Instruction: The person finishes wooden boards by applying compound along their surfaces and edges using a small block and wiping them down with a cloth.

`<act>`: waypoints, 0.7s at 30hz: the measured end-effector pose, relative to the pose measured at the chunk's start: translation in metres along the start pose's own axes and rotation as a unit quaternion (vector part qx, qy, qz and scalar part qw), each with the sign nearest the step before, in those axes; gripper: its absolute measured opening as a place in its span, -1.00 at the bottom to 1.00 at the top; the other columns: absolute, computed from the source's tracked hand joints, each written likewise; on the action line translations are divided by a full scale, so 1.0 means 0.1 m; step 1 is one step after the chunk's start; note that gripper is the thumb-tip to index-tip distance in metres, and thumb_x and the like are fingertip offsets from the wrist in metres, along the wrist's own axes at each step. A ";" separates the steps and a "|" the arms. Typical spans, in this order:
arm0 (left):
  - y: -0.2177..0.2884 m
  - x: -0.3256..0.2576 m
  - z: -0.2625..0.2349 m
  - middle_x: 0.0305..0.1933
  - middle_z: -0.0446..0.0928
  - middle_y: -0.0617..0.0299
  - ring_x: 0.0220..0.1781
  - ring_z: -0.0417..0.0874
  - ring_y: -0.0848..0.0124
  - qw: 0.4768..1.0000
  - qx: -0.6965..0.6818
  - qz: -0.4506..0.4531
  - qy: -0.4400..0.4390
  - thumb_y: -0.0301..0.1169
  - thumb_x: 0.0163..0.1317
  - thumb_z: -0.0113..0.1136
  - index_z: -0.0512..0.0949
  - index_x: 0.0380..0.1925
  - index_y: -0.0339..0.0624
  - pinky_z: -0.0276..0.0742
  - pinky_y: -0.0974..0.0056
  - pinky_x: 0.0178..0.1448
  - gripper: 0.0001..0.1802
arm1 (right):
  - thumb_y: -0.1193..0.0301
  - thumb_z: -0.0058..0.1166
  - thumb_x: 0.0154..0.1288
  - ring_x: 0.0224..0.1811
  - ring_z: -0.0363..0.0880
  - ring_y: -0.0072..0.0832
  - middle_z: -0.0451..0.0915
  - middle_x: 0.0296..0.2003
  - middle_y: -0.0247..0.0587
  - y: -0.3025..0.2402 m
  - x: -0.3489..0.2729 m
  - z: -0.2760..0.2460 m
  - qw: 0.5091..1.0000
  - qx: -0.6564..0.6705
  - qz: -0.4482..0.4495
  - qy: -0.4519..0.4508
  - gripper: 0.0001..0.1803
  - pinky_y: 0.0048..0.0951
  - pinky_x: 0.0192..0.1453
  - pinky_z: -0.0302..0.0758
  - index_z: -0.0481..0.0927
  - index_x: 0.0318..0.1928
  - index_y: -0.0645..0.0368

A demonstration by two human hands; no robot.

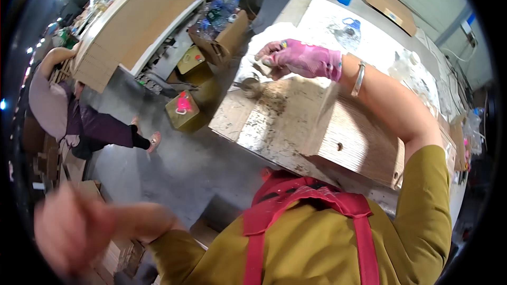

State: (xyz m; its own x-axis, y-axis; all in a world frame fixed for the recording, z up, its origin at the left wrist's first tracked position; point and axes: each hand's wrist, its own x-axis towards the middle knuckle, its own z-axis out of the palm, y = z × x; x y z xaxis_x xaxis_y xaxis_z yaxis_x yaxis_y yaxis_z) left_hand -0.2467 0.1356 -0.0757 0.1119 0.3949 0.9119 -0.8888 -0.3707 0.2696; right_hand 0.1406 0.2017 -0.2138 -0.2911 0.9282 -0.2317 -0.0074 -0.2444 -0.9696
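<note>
Gloved fingers of the right hand (296, 59) are bent over a small object near the far-left corner of the bench (274, 126). The glove is pink, and a metal bangle (358, 79) sits on the wrist behind it. What the fingers hold is small and partly hidden, so I cannot tell what kind of thing it is, only that the hand is closed around something. Just below this hand, at the left edge of the bench, stands a small round metal cup (251, 86); the hand is above it and does not touch it.

On the middle of the bench lies a stack of light wooden boards (354, 140), with a small round hole in its near side. The bench top around it is stained and dusty.

The left hand (71, 229) is bare and far from the bench, low at the left side of the view. It is blurred, so I cannot tell if it is open or closed, and nothing is seen in it.

On the floor beside the left edge of the bench stands a yellow metal can (183, 110) with a pink cap. Further left another person (68, 116) in purple clothes bends down near stacked boards.
</note>
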 end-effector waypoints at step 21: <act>-2.52 -1.47 -1.40 -0.60 0.54 0.08 -0.56 0.55 0.27 0.665 0.547 -0.507 0.035 -0.28 0.19 0.13 0.54 -0.51 -0.31 0.41 0.23 -0.38 -0.72 | 0.33 0.15 0.11 -0.17 0.59 -0.22 0.61 -0.24 -0.05 0.01 0.32 0.02 0.884 -0.462 -0.067 0.026 -0.65 -0.33 -0.04 0.47 0.55 -0.09 0.22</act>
State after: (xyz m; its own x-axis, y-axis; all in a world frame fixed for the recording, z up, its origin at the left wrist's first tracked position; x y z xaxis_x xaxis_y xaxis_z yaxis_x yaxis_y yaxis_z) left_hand -0.1009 0.2886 -0.3209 0.3519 0.9323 0.0835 0.4882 -0.2589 0.8334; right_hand 0.1299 0.2303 -0.2222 -0.3018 0.9492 -0.0895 0.7533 0.1799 -0.6326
